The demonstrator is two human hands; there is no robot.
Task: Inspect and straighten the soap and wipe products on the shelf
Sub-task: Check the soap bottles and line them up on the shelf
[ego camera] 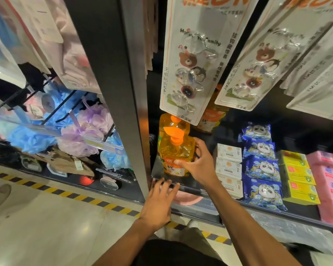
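The person's right hand [198, 164] holds the orange soap bottle [173, 150], with fingers and thumb curled around its right side. The bottle stands upright at the left end of the shelf [196, 189], just beside the black post [119, 73], and a second orange bottle [173, 123] stands right behind it. The left hand [160, 200] holds nothing, its straight fingers resting on the shelf's front edge, and to the right lie rows of white wipe packs [229, 166], blue panda packs [261, 166], yellow packs [298, 175] and pink packs [329, 181].
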